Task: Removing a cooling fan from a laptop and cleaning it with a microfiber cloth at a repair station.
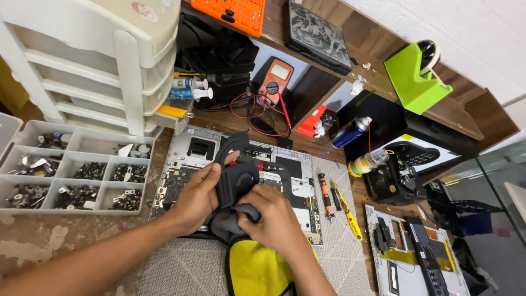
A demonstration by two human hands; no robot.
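Both hands, left hand [194, 200] and right hand [271, 216], closed around a black fan [236, 181]; it could slip onto the opened laptop [189, 148] beneath.

Two hands show at the lower centre of the frame: the left hand [193, 201] and the right hand [272, 219]. One opened laptop chassis [192, 151] lies at the centre, and one second opened device [402, 257] lies at the lower right. One compartment tray of small parts [82, 143] sits at the left, below one white drawer unit [98, 60]. One orange multimeter [275, 78] stands at the upper centre. Two spray cans [350, 132] lie right of centre. One green tape dispenser [416, 77] sits at the upper right. Two screwdrivers [324, 193] lie beside the chassis.
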